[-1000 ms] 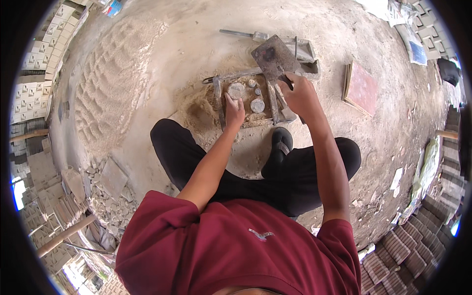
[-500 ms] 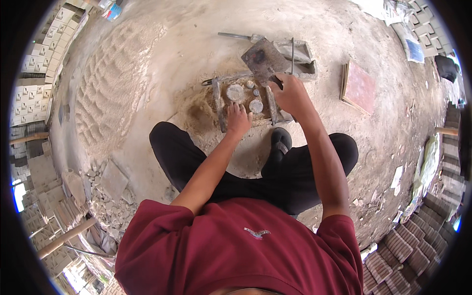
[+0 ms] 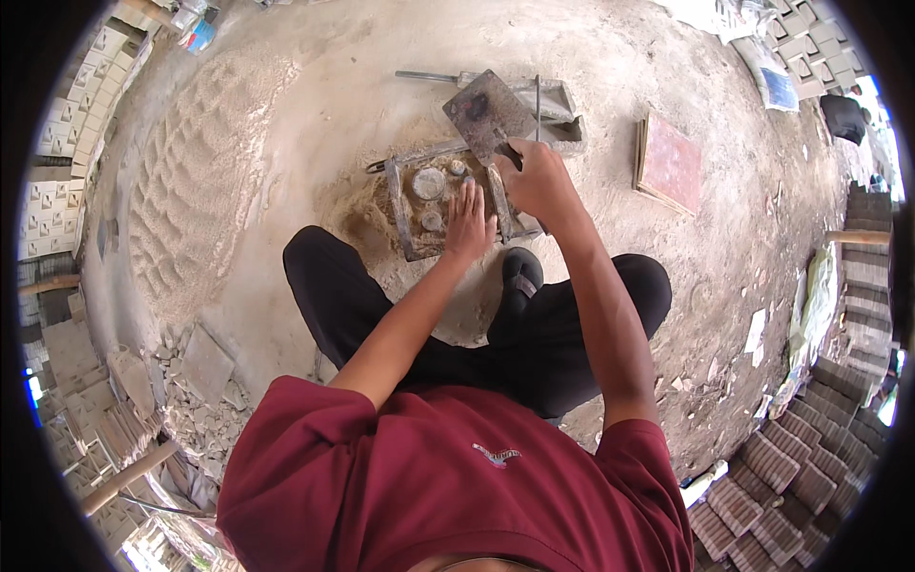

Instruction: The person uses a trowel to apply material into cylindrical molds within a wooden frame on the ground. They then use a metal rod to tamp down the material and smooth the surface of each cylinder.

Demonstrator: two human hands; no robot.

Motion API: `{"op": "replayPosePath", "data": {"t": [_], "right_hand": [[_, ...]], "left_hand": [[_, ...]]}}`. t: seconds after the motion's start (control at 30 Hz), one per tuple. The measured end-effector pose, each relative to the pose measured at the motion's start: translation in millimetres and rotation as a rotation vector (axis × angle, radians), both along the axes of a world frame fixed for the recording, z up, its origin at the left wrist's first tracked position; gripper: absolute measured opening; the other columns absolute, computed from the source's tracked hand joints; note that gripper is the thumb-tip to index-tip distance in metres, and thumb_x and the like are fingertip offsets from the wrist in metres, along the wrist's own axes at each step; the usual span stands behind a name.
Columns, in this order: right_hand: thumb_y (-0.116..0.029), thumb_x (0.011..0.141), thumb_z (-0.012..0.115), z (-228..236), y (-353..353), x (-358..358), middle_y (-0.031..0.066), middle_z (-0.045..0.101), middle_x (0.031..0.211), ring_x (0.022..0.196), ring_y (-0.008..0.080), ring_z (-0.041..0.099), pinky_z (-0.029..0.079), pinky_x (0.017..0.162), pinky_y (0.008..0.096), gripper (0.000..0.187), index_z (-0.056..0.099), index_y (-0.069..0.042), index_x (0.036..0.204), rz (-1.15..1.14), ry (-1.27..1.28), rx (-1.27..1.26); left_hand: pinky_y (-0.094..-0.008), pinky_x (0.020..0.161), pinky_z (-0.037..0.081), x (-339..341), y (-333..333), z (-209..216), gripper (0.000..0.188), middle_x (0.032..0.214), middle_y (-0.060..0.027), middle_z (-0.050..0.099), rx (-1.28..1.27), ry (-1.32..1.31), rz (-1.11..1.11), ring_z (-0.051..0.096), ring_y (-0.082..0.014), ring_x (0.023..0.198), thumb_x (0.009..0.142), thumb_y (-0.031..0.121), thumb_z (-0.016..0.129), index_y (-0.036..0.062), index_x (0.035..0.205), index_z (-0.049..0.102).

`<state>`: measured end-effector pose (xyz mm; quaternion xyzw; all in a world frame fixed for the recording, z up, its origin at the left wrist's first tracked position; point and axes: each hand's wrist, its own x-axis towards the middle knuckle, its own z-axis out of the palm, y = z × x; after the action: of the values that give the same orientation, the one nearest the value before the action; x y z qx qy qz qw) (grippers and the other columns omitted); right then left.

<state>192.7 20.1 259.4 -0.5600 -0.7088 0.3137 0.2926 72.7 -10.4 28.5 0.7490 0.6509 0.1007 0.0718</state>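
A square metal mould frame (image 3: 404, 221) lies on the sandy ground in front of my knees, with round grey lumps inside it. My left hand (image 3: 468, 220) rests flat inside the frame, fingers spread on the sandy fill. My right hand (image 3: 537, 179) is closed on the handle of a flat metal trowel (image 3: 484, 111), whose dark blade is tilted up just behind the frame.
A reddish square tile (image 3: 670, 164) lies to the right. A second metal frame and a rod (image 3: 545, 95) sit behind the mould. Stacks of pale blocks (image 3: 59, 162) line the left edge, ribbed tiles (image 3: 791, 477) the lower right. Broken slabs (image 3: 203, 366) lie at my left.
My right hand has carried the trowel a little back and upward over the mould. My left hand has stayed pressed inside the frame.
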Motion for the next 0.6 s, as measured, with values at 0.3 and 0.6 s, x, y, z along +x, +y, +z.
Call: {"op": "replayPosePath", "data": {"t": [0.3, 0.6], "right_hand": [[-0.016, 0.083, 0.06, 10, 4, -1, 0.0286, 0.06, 0.078, 0.08, 0.0476, 0.056, 0.046, 0.07, 0.0463, 0.02, 0.061, 0.005, 0.083, -0.031, -0.001, 0.046], [-0.016, 0.084, 0.061, 18, 10, -12, 0.0286, 0.06, 0.079, 0.08, 0.0471, 0.057, 0.046, 0.069, 0.0459, 0.021, 0.061, 0.005, 0.084, -0.015, 0.059, 0.083]], "left_hand": [[-0.0546, 0.116, 0.003, -18, 36, -3, 0.058, 0.146, -0.0187, 0.036, -0.073, 0.227, -0.175, 0.013, -0.0308, 0.144, 0.098, 0.042, 0.032, -0.0043, 0.123, 0.055], [-0.0509, 0.116, 0.007, -25, 32, -15, 0.065, 0.15, -0.0218, 0.024, 0.008, -0.013, 0.129, 0.017, -0.0349, 0.142, 0.096, 0.037, 0.037, -0.0058, 0.143, 0.026]]}}
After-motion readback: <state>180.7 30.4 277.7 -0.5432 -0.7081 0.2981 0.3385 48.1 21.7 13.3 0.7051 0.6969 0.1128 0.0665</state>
